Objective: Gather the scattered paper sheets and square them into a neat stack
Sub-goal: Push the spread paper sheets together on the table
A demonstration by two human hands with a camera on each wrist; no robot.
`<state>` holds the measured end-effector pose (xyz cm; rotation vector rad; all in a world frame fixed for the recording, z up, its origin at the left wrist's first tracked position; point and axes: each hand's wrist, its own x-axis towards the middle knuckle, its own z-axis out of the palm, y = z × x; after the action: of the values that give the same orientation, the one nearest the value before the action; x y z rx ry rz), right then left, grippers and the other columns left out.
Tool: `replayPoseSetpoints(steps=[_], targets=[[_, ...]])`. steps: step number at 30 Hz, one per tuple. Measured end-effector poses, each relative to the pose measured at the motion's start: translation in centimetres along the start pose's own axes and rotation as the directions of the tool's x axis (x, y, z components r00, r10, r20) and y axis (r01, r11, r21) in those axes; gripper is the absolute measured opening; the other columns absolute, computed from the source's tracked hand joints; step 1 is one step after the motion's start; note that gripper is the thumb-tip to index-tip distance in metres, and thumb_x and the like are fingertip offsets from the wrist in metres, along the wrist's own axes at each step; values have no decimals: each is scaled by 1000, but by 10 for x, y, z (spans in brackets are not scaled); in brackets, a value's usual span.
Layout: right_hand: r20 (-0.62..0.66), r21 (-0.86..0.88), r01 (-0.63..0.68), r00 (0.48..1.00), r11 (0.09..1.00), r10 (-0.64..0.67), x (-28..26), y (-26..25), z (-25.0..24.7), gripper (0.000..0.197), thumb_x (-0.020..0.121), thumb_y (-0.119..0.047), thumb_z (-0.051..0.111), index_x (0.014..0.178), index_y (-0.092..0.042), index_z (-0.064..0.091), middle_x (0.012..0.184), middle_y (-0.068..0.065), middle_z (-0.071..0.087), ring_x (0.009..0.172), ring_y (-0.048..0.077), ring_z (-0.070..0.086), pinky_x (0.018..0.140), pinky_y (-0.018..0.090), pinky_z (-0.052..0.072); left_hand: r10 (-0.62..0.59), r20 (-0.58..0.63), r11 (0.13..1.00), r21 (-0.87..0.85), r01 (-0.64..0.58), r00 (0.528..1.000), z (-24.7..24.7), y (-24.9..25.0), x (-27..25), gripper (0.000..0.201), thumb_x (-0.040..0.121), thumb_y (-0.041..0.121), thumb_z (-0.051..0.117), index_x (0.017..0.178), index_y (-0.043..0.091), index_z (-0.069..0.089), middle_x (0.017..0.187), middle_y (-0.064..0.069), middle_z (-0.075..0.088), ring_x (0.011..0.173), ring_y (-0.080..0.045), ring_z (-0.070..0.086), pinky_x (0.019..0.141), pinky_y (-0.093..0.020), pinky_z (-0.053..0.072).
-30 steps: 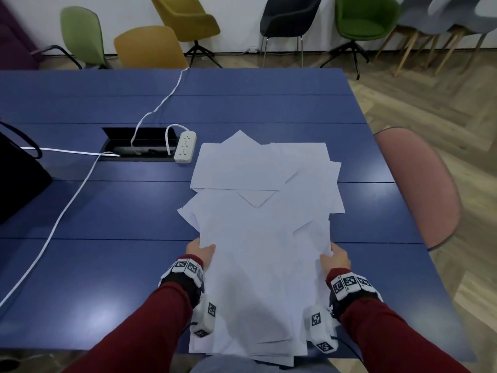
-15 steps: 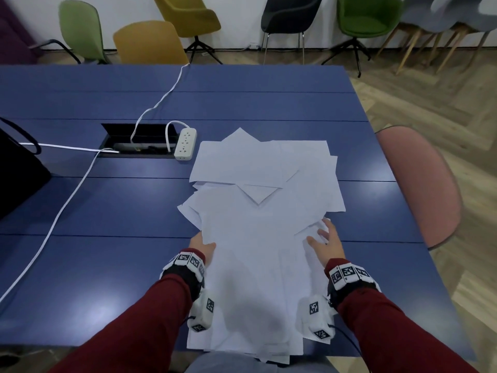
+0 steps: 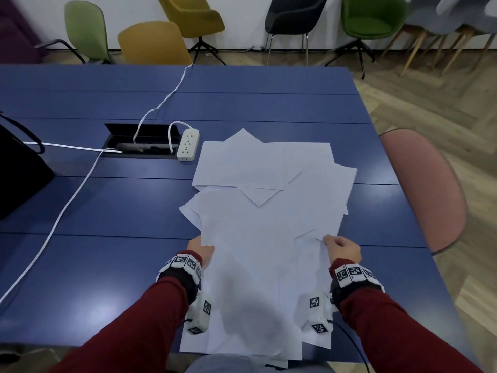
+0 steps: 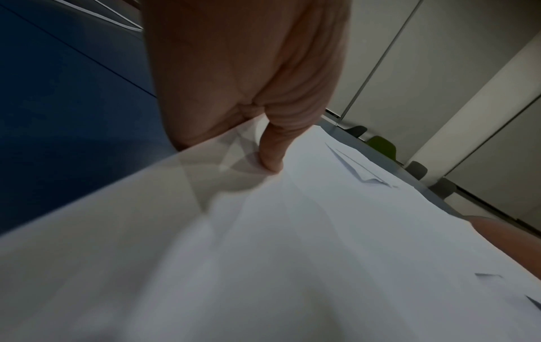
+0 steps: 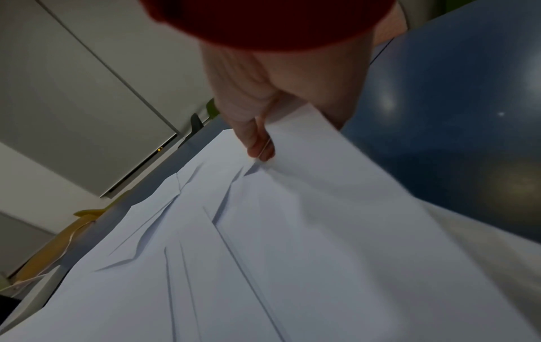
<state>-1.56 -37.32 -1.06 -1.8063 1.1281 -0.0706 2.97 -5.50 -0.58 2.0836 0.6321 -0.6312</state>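
Note:
A loose pile of white paper sheets (image 3: 263, 238) lies fanned out at odd angles on the blue table (image 3: 107, 265), its near end overhanging the front edge. My left hand (image 3: 200, 250) grips the pile's left edge, the thumb (image 4: 270, 159) pressing on top while the fingers are hidden underneath. On the right side my right hand (image 3: 341, 247) pinches the edge of the upper sheets (image 5: 292, 196), thumb (image 5: 257, 143) on top, fingers below. Both hands sit at the pile's middle, roughly level with each other.
A white power strip (image 3: 187, 145) with its cables lies just left of the far sheets, beside an open cable hatch (image 3: 139, 141). A black bag (image 3: 18, 170) sits at the left edge. A pink chair (image 3: 422, 189) stands close to the table's right side.
My right hand went from the pile's right edge, reached forward with spread fingers over the sheets, and now pinches the upper sheets' edge. The left hand kept its grip and barely moved.

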Motion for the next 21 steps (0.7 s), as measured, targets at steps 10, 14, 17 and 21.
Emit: replayPoseSetpoints(steps=[10,14,17,21], targets=[[-33,74,-142,989,987,145,-1,11,-12,65,83,-3,59,140,-6,30,94,12,58,112,37,56,93,41,44,-19,30,999,46,18,999,-7,0,10,11,91,5,49,99,6,57,103,-8,51,93,-21,46,83,-27,38],[4,89,-198,980,976,198,-2,11,-9,69,83,-7,59,143,-10,25,118,17,52,114,40,54,95,47,46,-20,29,999,37,19,999,-10,-1,13,16,91,5,50,104,2,59,102,-8,51,92,-21,47,82,-26,36],[41,71,-184,982,980,182,-1,17,-8,59,82,-8,59,136,-10,36,135,17,48,110,35,55,91,40,44,-14,29,999,29,14,999,-8,-2,11,33,91,5,51,122,-5,55,104,-6,51,94,-20,47,82,-26,35],[-12,0,-125,992,992,125,0,22,-10,42,80,-7,58,121,-11,50,128,14,54,86,26,51,74,30,40,-35,21,999,25,35,999,-9,-2,11,27,92,8,51,117,-1,56,109,-9,52,97,-21,47,83,-24,34]])
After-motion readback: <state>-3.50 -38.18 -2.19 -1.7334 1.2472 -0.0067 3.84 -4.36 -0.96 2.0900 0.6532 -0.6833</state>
